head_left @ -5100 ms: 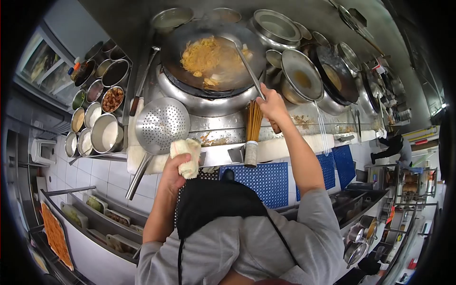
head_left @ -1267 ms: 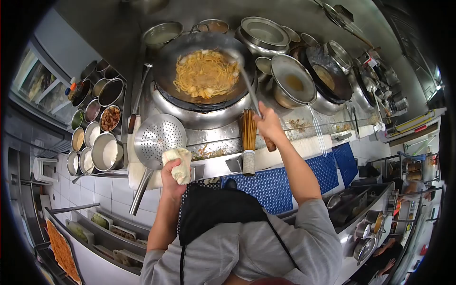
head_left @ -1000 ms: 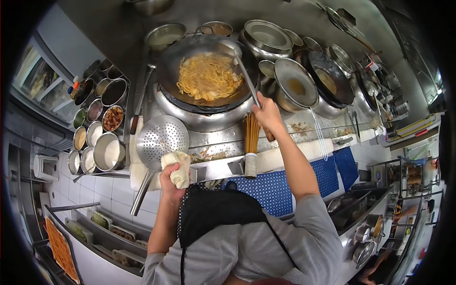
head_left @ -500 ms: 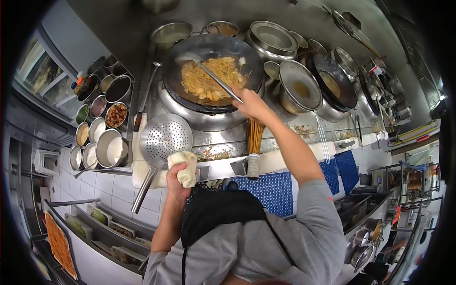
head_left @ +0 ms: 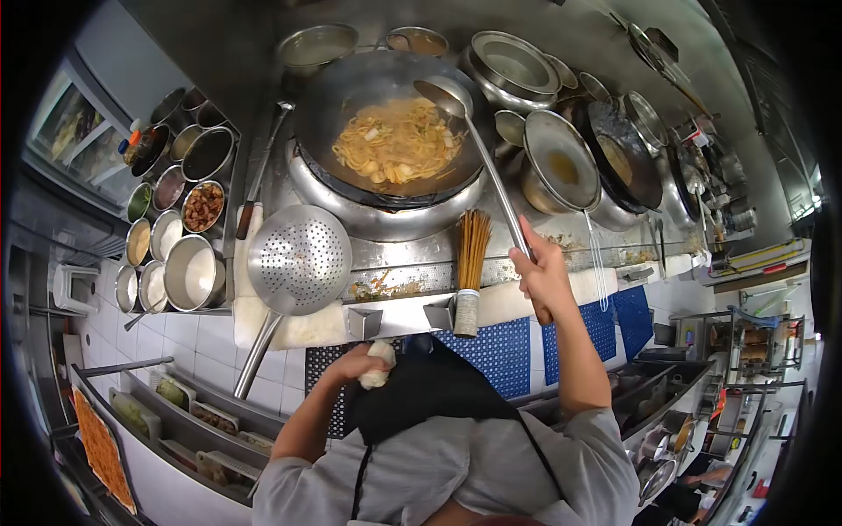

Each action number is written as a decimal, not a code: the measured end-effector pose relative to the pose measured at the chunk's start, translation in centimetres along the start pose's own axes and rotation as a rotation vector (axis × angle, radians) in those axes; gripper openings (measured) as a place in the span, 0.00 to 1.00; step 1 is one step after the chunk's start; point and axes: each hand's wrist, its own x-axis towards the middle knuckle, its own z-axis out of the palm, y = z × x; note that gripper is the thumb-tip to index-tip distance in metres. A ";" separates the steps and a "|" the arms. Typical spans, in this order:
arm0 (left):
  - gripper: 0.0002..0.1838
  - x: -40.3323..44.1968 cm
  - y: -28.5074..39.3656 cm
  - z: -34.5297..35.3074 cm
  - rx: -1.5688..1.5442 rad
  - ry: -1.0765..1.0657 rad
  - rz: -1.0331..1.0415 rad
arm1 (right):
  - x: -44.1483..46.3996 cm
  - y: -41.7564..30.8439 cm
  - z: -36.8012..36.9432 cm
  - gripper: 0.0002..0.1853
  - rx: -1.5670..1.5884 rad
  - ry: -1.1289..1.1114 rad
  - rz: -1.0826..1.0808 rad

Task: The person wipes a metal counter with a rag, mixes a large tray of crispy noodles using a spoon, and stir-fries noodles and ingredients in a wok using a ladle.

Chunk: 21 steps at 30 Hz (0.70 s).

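Noodles with pale pieces lie in a large dark wok on a round steel burner. My right hand is closed round the handle of a long ladle; its bowl is over the wok's right side, above the noodles. My left hand grips a bunched cream cloth close to the black apron. A perforated strainer rests on the counter's front left, its handle pointing toward me. The bamboo brush stands between the wok and the front edge.
Steel containers with seasonings stand at the left, beside one of browned pieces. Right of the wok are a pot with a strainer and a second wok. Part of another person shows at the lower right.
The ladle has swung from the wok's left side to its right and lifted from the noodles, as my right hand moved right and toward me. My left hand with the cloth has moved down toward the apron.
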 end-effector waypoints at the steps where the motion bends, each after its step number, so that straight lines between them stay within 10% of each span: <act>1: 0.24 2.1 -0.7 0.7 -0.034 -0.015 -0.045 | -0.7 -0.1 -0.2 0.33 0.120 -0.016 0.067; 5: 0.33 13.4 -4.4 5.5 0.657 0.109 0.240 | -2.4 1.6 -1.3 0.31 0.290 -0.051 0.149; 7: 0.34 17.7 -2.6 9.1 0.833 -0.166 0.066 | -3.2 2.0 -2.0 0.31 0.321 -0.058 0.171; 21: 0.32 30.7 3.6 21.0 0.773 -0.234 -0.011 | -6.1 5.2 -6.8 0.33 0.379 -0.129 0.126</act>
